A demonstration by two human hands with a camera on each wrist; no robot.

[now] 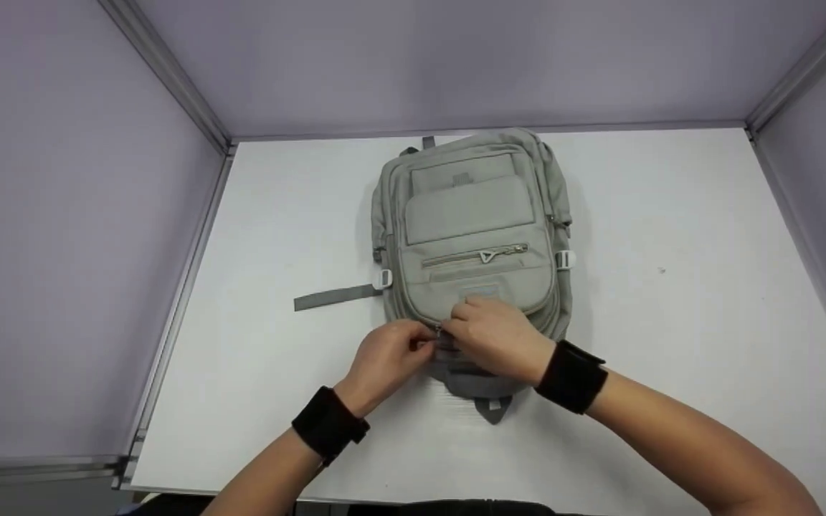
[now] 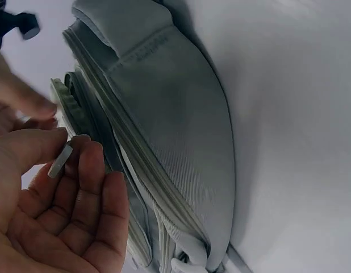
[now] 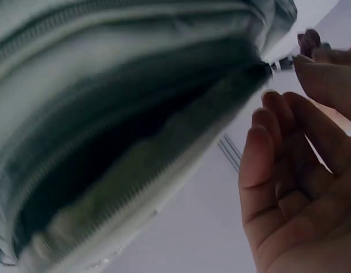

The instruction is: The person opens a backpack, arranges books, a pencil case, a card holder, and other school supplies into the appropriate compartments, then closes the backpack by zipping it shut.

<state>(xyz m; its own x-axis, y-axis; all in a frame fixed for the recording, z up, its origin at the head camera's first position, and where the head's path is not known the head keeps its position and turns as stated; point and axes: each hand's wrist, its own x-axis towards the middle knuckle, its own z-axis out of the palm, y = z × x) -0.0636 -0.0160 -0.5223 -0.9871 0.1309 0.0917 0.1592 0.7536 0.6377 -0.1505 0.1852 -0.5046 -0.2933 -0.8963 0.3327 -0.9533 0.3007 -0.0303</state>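
Note:
A grey-green backpack (image 1: 470, 208) lies front side up, with both hands at its lower edge. My left hand (image 1: 391, 355) pinches a small pale zipper pull (image 2: 61, 161) between thumb and forefinger. My right hand (image 1: 495, 337) is beside it, fingers bent, its fingertips close to the zipper slider. In the right wrist view an unzipped compartment (image 3: 136, 131) gapes, and the right thumb tip is near the end of the opening. Whether the right hand grips the fabric or only touches it is hard to see.
The backpack rests on a white table (image 1: 671, 322) with pale panels (image 1: 492, 64) behind and at the sides. A loose strap (image 1: 334, 297) extends left from a white buckle (image 1: 383, 279). A front pocket zipper (image 1: 474, 256) crosses the bag.

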